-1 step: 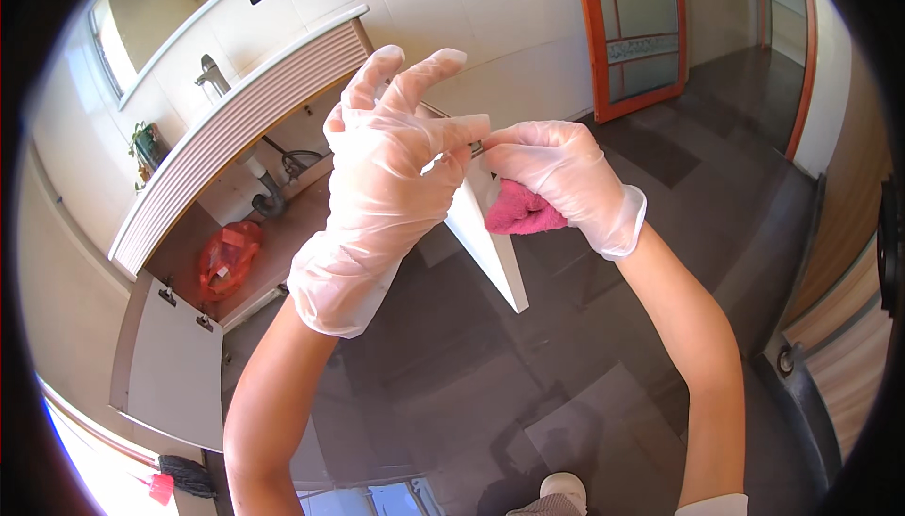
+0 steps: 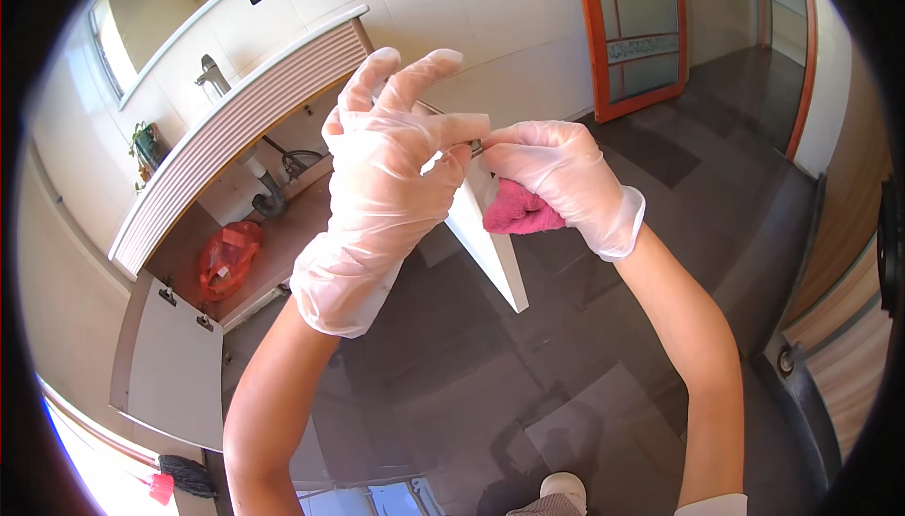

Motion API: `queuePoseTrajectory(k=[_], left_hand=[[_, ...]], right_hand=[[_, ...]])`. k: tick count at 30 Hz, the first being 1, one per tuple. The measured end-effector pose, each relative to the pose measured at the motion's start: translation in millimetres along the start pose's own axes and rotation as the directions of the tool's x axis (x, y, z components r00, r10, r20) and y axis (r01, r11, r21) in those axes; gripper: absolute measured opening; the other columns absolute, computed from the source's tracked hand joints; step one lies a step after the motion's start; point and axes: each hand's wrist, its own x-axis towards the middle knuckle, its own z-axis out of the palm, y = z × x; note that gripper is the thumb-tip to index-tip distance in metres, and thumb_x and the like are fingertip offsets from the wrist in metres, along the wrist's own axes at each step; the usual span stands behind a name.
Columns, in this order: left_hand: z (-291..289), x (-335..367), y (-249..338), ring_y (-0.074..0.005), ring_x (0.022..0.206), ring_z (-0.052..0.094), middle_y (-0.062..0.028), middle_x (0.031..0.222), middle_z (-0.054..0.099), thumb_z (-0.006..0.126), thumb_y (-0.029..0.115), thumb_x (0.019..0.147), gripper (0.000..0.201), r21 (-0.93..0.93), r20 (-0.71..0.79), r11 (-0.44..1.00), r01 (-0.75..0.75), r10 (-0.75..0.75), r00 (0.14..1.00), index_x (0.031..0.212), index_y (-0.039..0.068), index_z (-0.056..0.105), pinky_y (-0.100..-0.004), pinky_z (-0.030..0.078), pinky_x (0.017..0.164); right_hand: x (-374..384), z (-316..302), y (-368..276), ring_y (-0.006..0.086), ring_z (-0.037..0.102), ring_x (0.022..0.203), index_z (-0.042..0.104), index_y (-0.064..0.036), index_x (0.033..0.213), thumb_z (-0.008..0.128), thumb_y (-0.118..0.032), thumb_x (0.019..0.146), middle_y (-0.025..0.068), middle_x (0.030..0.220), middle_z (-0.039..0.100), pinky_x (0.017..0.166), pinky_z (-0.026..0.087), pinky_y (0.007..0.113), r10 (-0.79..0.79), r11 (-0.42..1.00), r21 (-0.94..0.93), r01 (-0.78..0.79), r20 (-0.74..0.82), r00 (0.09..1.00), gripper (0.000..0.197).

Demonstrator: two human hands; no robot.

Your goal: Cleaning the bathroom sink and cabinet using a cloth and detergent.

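Head view: dark grey tiled floor (image 2: 603, 327) across the near and middle ground, pale tiled wall (image 2: 424, 7) along the far side. At left, long tabletop (image 2: 236, 111) with a ribbed beige front and open cabinet space underneath. Far right, orange-framed glass door (image 2: 641, 7). Near left, pale cabinet door (image 2: 170, 356), swung outward. Mid-scene, narrow white panel (image 2: 490, 252), far end hidden from sight.

Above this panel, left hand (image 2: 386, 167) and right hand (image 2: 547, 163) in thin translucent gloves (image 2: 330, 280), together at the fingertips. On the left one, thumb and forefinger drawn close, two other fingers raised and spread; firmness of grip impossible to tell. On the right one, fingertips pinched together, lower fingers curled over pink cloth (image 2: 523, 210), bunched beneath the palm and just right of the white panel.

Inside the cabinet, crumpled red plastic bag (image 2: 231, 257), with grey drain pipe (image 2: 269, 205) farther right. At the near edge, pale shoe (image 2: 564, 488). Far left, green plant (image 2: 143, 153) and metal tap (image 2: 212, 78). Smallest, between the fingertips, metallic-looking piece (image 2: 476, 147), kind unclear.
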Motion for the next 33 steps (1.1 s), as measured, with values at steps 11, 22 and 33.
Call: queuePoseTrajectory(k=[11,22,33], left_hand=[[-7.1,-0.6,11.4,-0.0301,0.117,0.029,0.0029,0.114,0.048,0.066,0.01,0.059,0.022,0.173,-0.038,0.985,0.02,-0.014,0.999,0.079,0.019,0.065,-0.0477,0.025,0.086],[-15.1,-27.9,3.1,-0.026,0.111,0.037,0.0032,0.107,0.054,0.072,0.008,0.056,0.025,0.003,-0.162,0.999,0.052,-0.051,0.985,0.073,0.016,0.055,-0.0375,0.026,0.091],[4.8,-162.7,-31.1,-0.0269,0.111,0.039,-0.0027,0.106,0.055,0.072,0.004,0.057,0.025,-0.261,0.072,0.834,0.487,-0.486,0.871,0.073,0.011,0.054,-0.0386,0.029,0.093]], right_hand=[[-11.0,10.6,-6.1,0.0068,0.053,0.059,0.06,0.0029,0.091,0.059,-0.009,0.076,0.0025,0.067,0.058,0.052,0.047,0.021,0.116,0.989,0.101,-0.111,-0.056,0.992,0.019],[1.9,-15.1,28.3,0.0155,0.058,0.064,0.057,-0.0017,0.09,0.051,-0.024,0.084,0.0093,0.073,0.06,0.042,0.043,0.028,0.049,0.993,0.111,-0.028,-0.187,0.981,0.024],[14.0,30.6,69.3,0.0082,0.05,0.061,0.053,-0.0004,0.085,0.048,-0.026,0.087,0.0053,0.074,0.056,0.055,0.041,0.022,-0.079,0.914,0.348,0.207,-0.349,0.934,0.026]])
